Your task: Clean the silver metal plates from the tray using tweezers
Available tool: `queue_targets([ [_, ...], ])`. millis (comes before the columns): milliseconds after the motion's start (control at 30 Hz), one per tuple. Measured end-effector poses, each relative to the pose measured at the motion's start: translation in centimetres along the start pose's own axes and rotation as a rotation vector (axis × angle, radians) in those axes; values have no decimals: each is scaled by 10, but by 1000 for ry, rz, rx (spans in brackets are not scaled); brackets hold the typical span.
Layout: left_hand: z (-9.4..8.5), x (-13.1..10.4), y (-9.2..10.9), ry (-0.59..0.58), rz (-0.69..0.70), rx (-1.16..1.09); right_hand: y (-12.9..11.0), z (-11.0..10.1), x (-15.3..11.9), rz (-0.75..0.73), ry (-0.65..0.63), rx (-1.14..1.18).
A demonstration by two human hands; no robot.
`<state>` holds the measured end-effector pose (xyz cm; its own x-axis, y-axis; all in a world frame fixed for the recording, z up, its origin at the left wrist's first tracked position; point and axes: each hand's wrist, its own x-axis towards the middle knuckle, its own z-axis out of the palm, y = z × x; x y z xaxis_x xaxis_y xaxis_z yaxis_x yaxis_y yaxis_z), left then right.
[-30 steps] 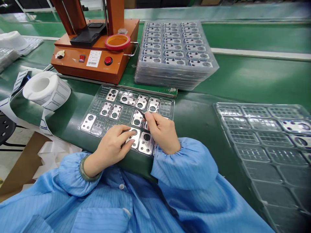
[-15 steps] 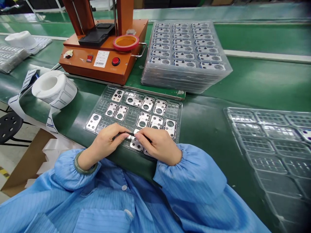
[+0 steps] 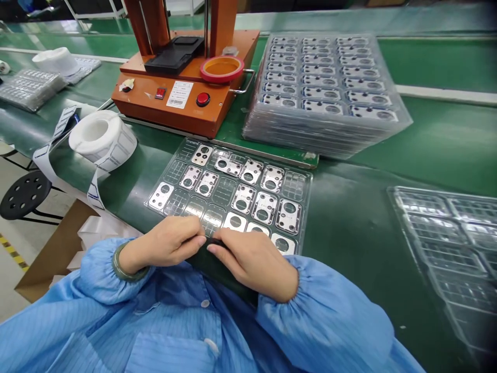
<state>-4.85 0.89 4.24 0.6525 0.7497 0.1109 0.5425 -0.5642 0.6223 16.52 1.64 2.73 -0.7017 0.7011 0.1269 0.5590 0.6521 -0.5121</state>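
Note:
My left hand (image 3: pixel 173 241) is closed in a pinch at the near edge of a clear plastic tray (image 3: pixel 306 207); whatever its fingertips hold is hidden. Almost touching it, my right hand (image 3: pixel 252 259) grips a thin black strip-like piece (image 3: pixel 214 241), mostly covered by the fingers. In the tray, just beyond both hands, lie several silvery metal plates (image 3: pixel 243 199), each with one large round hole and small holes. Some of the tray's pockets hold no plate. My right hand partly covers the nearest row.
Behind the tray stands an orange press (image 3: pixel 166 109) with a roll of red-edged tape (image 3: pixel 222 69) on it. A tall stack of filled trays (image 3: pixel 322 124) is at its right. A label roll (image 3: pixel 101 140) sits left, and another clear tray (image 3: pixel 438 233) lies far right.
Both hands have drawn back toward my body, off the tray's middle, uncovering more plates and pockets. The black piece moved with them and shows less. The view has shifted slightly left.

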Motion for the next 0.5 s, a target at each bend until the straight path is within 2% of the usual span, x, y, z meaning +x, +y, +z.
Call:
queue_targets([
  [100,-2,-7,-1,-29,87,33,-4,1,-1,-21,-67,-10],
  [267,-3,-20,-1,-10,101,70,-7,8,-1,-72,-138,4],
  [400,4,-31,2,14,88,51,-12,15,-1,-155,-94,15],
  [500,7,-39,-2,44,37,10,-8,17,-3,-204,-56,22],
])
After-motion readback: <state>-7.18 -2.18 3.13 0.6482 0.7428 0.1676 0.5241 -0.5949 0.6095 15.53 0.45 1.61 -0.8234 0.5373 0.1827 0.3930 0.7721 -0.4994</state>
